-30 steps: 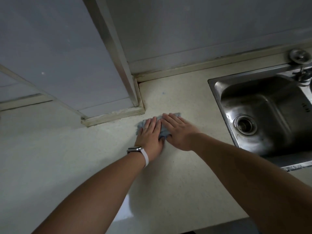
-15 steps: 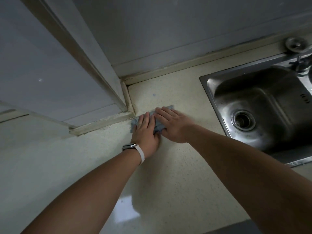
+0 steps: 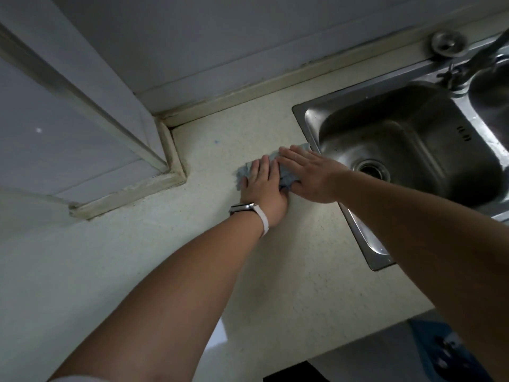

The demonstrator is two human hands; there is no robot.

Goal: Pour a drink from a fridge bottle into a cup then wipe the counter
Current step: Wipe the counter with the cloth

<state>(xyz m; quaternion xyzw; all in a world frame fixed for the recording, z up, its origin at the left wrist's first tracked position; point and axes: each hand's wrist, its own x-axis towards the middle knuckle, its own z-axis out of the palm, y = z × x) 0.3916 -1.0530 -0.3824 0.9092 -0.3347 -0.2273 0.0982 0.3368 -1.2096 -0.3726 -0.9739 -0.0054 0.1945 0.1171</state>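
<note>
head | left hand (image 3: 264,188), right hand (image 3: 311,175) | fingers flat, open on cloth (image 3: 287,176) | counter (image 3: 165,257)

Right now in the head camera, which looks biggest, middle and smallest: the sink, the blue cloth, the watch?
1. sink, far the largest.
2. blue cloth, mostly hidden under both hands, so its full size is unsure.
3. watch, smallest.
</note>
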